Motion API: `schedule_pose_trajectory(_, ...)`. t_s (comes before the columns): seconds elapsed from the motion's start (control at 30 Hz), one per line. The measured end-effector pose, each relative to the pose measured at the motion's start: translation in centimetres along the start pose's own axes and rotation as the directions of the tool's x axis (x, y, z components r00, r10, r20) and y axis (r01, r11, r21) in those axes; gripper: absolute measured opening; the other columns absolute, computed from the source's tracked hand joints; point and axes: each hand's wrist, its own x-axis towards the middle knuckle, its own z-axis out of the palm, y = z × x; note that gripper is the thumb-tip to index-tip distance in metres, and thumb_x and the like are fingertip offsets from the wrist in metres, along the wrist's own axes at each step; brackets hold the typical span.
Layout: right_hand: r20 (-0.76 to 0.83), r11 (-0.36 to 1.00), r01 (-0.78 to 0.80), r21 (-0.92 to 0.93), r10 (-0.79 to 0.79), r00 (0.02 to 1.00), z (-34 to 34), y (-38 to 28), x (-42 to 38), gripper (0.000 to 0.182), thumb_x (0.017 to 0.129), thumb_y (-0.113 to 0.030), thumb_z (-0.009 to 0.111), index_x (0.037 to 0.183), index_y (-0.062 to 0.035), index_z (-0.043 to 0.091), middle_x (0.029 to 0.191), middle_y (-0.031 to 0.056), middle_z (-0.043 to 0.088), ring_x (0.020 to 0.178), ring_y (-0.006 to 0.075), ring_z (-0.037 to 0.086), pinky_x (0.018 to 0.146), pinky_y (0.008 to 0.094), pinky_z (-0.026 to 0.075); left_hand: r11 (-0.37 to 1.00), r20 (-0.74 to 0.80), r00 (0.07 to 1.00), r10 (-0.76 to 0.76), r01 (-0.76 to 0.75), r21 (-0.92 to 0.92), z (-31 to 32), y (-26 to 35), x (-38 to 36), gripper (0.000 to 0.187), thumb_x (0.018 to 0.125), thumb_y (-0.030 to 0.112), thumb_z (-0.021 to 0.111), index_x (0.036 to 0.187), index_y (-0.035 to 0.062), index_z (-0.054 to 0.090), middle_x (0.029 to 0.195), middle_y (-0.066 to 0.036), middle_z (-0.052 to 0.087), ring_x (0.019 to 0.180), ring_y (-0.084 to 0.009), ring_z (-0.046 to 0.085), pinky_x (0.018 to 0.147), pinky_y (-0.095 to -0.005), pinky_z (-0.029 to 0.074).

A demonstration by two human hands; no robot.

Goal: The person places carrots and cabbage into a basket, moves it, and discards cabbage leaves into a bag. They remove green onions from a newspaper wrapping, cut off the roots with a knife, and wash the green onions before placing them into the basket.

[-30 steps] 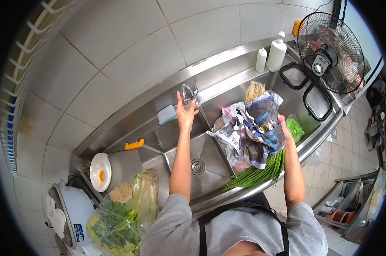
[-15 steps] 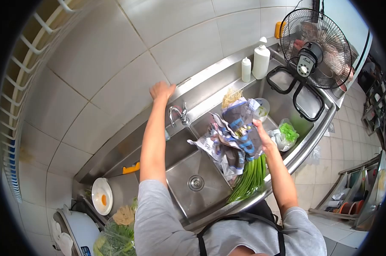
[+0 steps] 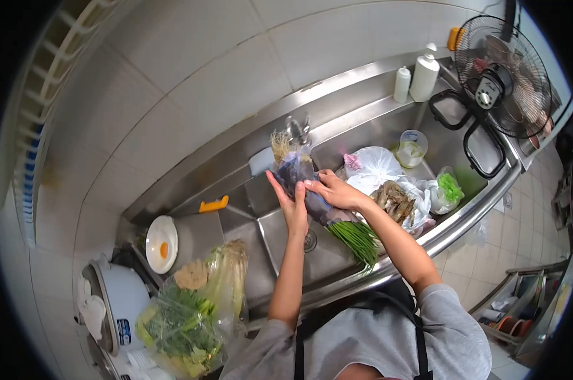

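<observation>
A bundle of spring onions point(image 3: 355, 242), wrapped in printed paper, slants over the sink's left basin. Pale roots stick out at its upper end near the faucet point(image 3: 297, 130); green stalks hang from the lower end. My left hand point(image 3: 295, 209) supports the bundle's left side, fingers straight along the paper and thumb on top. From the other side, my right hand point(image 3: 336, 192) grips the wrapping around its middle, its thumb close to the left thumb. The wrapping hides the stalks' middle.
The right basin holds white plastic bags point(image 3: 373, 164), what look like shrimp point(image 3: 395, 202), a clear tub point(image 3: 412, 149) and a bag of green pieces point(image 3: 450, 189). Bagged leafy vegetables point(image 3: 182, 326) lie left. A fan point(image 3: 498, 85) and two white bottles point(image 3: 424, 77) stand behind.
My left hand has come down from the wall ledge behind the faucet onto the bundle. The bundle has moved left from the right basin, uncovering the bags and shrimp there. The view has shifted.
</observation>
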Motion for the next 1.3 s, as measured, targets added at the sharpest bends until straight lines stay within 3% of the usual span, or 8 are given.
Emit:
schedule_pose_trajectory(0.17,0.109,0.971,0.154,-0.183,-0.135,0.985,4.9,2.8,0.6,0.122,0.053,-0.052,0.072,0.133,-0.0004,-0.004,0.123,0.0303,0.029,0.121,0.0361,0.026,0.097,0.0347,0.027,0.783,-0.147,0.939,0.312,-0.166,0.600,-5.1,-1.8,-0.3,0.026,0.085,0.017,0.051,0.103,-0.0007,0.055,0.093,-0.014,0.052,0.084,-0.0194,0.051,0.073,-0.0300,0.041)
schedule_pose_trajectory(0.3,0.233,0.987,0.140,0.085,-0.156,0.960,7.0,3.4,-0.5,0.110,0.053,-0.017,0.075,0.134,-0.0008,0.001,0.123,0.0195,0.038,0.114,0.0237,0.037,0.097,0.0276,0.027,0.773,-0.205,0.936,0.285,-0.098,0.627,-9.3,-3.0,0.7,0.023,0.086,0.018,0.048,0.085,-0.0043,0.056,0.080,-0.008,0.054,0.073,-0.0131,0.047,0.064,-0.0265,0.040)
schedule_pose_trajectory(0.6,0.197,0.894,-0.192,0.405,0.119,0.973,8.0,5.7,-1.1,0.067,0.061,-0.010,0.061,0.121,0.0016,0.034,0.095,0.0084,0.055,0.082,0.0140,0.053,0.075,0.0242,0.042,0.610,-0.518,0.854,0.047,0.386,0.692,-18.5,-4.2,2.0,0.026,0.086,0.022,0.045,0.083,-0.0026,0.051,0.070,-0.006,0.053,0.067,-0.0121,0.048,0.060,-0.0288,0.039)
schedule_pose_trajectory(0.67,0.131,0.897,-0.161,0.411,0.117,0.984,8.1,6.2,0.1,0.066,0.064,-0.012,0.060,0.123,0.0014,0.032,0.097,0.0089,0.055,0.084,0.0139,0.052,0.076,0.0243,0.042,0.732,-0.335,0.929,0.156,0.119,0.671,-17.6,-6.7,-1.3,0.025,0.083,0.017,0.046,0.100,-0.0001,0.053,0.086,-0.008,0.057,0.074,-0.0146,0.052,0.064,-0.0272,0.043)
schedule_pose_trajectory(0.7,0.128,0.924,-0.150,0.353,0.111,0.986,7.7,4.6,0.1,0.070,0.067,-0.016,0.058,0.128,0.0005,0.027,0.101,0.0110,0.054,0.088,0.0158,0.051,0.079,0.0248,0.040,0.859,-0.382,0.891,-0.244,0.382,0.342,-14.7,-4.1,-2.7,0.026,0.081,0.014,0.047,0.103,0.0012,0.052,0.089,-0.007,0.057,0.079,-0.0145,0.053,0.070,-0.0268,0.043)
schedule_pose_trajectory(0.8,0.162,0.826,-0.161,0.540,0.085,0.983,8.7,3.3,1.5,0.071,0.080,-0.031,0.046,0.134,-0.0015,0.012,0.128,0.0175,0.034,0.114,0.0199,0.036,0.096,0.0261,0.025,0.797,-0.189,0.816,-0.546,0.437,-0.416,-11.1,-4.6,-4.4,0.038,0.084,0.030,0.046,0.106,-0.0011,0.050,0.099,-0.007,0.055,0.091,-0.0144,0.051,0.081,-0.0268,0.040)
schedule_pose_trajectory(1.0,-0.021,0.904,-0.149,0.400,0.171,0.985,9.9,2.7,2.7,0.080,0.082,-0.045,0.049,0.134,-0.0008,0.007,0.132,0.0184,0.026,0.120,0.0229,0.029,0.099,0.0305,0.022,0.820,-0.127,0.990,0.061,0.023,0.572,-10.1,-4.1,-4.7,0.032,0.087,0.030,0.046,0.091,-0.0007,0.055,0.089,-0.010,0.055,0.081,-0.0163,0.050,0.072,-0.0282,0.038)
schedule_pose_trajectory(1.3,0.026,0.679,-0.136,0.722,0.170,0.985,9.0,4.1,2.5,0.062,0.074,-0.022,0.065,0.122,-0.0020,0.031,0.109,0.0117,0.049,0.097,0.0192,0.051,0.083,0.0319,0.043,0.811,-0.099,0.994,-0.036,0.087,0.579,-10.3,-2.5,-1.6,0.035,0.089,0.031,0.043,0.085,-0.0018,0.055,0.067,0.000,0.051,0.062,-0.0067,0.040,0.058,-0.0225,0.036)
